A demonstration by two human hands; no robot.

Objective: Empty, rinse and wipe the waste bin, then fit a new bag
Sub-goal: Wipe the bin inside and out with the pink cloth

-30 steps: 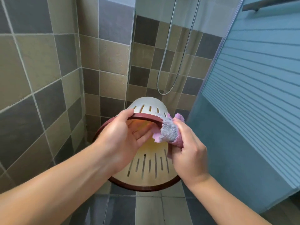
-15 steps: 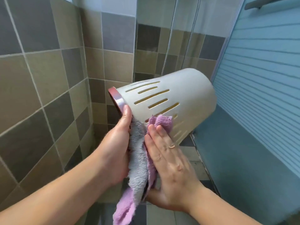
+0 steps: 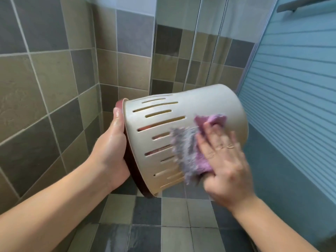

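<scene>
Item: waste bin [image 3: 200, 113], cream, slotted wall, dark red rim [image 3: 133, 171]; held on its side at frame centre, mouth toward 9 o'clock, base toward 3 o'clock.

Left hand [image 3: 111, 151]: at 9 o'clock of the bin, gripping the rim, thumb outside; fingers seemingly curled inside, only glimpsed through the slots.

Right hand [image 3: 223, 159]: at 4 o'clock, fingers straight and spread, pressing the cloth [image 3: 190, 153] flat on the outer wall; blurred.

Progress: bin appears emptied, no bag fitted; rinsing likely done. Outside wiping under way; new bag outstanding.

Change: half a second ago the cloth hung near the rim; now it lies farther toward the base.

Surround: tiled wall [image 3: 45, 79], shower hose [image 3: 195, 42].
</scene>
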